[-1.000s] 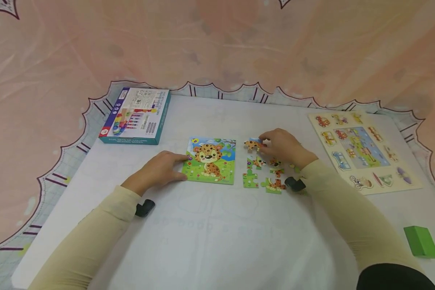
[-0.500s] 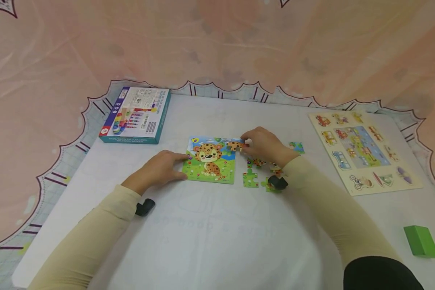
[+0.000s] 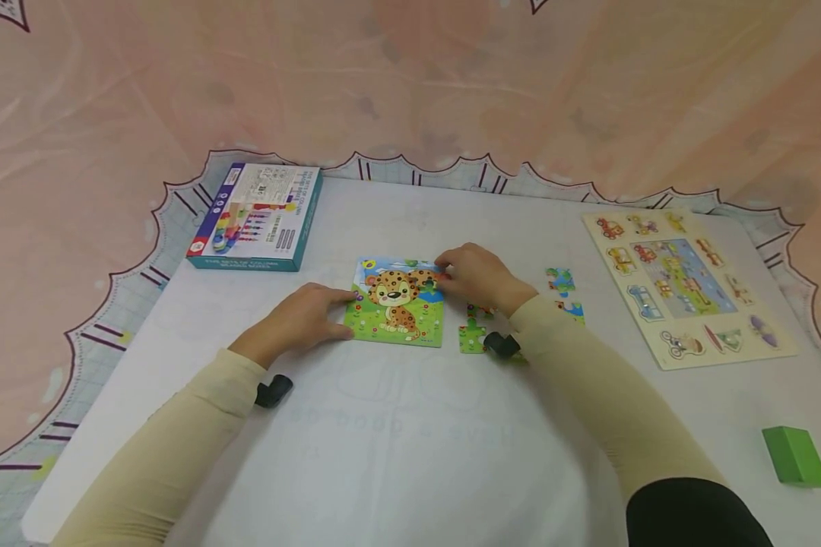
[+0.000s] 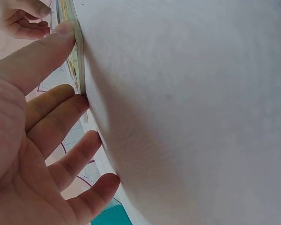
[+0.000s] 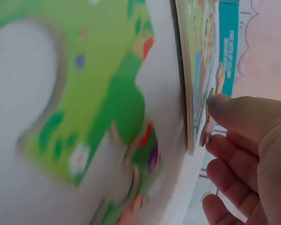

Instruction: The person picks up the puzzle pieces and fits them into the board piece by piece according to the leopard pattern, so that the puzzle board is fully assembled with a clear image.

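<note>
A square puzzle board (image 3: 362,323) with a sitting leopard cub picture lies flat on the white table. At its left edge my left hand (image 3: 301,320) rests with thumb and index finger spread apart, touching the rim. In the left wrist view, the thumb and fingers (image 4: 61,117) of that hand are fairly straight along the edge. My right hand (image 3: 482,277) pinches a spotted puzzle piece (image 3: 424,279) between thumb and fingers over the board's upper right part. In the right wrist view the puzzle piece (image 5: 209,115) stands tilted just off the board's edge (image 5: 182,79).
Several loose puzzle pieces, among them a green one (image 3: 471,339) and a blue-green one (image 3: 561,281), lie right of the board, partly behind my right forearm. A colouring box (image 3: 267,220) lies back left, a cream picture board (image 3: 691,285) far right, a green block (image 3: 795,456) front right.
My right hand has carried the spotted puzzle piece left from the loose pieces to over the board's upper right. My left hand has stayed at the board's left edge.
</note>
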Motion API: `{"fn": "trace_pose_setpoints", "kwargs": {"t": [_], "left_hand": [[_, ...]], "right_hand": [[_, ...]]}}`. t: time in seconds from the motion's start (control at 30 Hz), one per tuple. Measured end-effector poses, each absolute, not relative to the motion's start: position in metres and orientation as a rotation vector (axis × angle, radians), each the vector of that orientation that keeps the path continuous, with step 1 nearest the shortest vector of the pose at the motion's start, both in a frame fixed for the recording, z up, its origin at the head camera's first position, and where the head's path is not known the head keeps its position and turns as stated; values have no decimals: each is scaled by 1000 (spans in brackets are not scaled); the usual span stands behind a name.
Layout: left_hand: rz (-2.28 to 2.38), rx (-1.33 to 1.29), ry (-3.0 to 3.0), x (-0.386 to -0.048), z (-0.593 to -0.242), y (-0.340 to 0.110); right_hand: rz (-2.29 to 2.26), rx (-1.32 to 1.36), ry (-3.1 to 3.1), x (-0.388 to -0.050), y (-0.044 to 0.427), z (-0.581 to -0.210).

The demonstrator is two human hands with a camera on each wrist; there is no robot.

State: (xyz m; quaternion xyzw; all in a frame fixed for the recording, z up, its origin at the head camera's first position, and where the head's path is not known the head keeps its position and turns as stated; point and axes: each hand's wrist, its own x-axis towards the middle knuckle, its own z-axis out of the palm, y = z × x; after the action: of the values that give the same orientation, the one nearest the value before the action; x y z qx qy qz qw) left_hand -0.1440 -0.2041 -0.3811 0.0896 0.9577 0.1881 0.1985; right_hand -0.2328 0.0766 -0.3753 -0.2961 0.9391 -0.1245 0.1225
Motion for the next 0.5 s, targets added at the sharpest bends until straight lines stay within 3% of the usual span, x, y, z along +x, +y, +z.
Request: {"fn": "trace_pose_setpoints", "kwargs": {"t": [0.5], "left_hand": [[533,256,2677,-145,-382,-204]], "right_hand": [[-399,-846,2714,-232,50,-382]]}}
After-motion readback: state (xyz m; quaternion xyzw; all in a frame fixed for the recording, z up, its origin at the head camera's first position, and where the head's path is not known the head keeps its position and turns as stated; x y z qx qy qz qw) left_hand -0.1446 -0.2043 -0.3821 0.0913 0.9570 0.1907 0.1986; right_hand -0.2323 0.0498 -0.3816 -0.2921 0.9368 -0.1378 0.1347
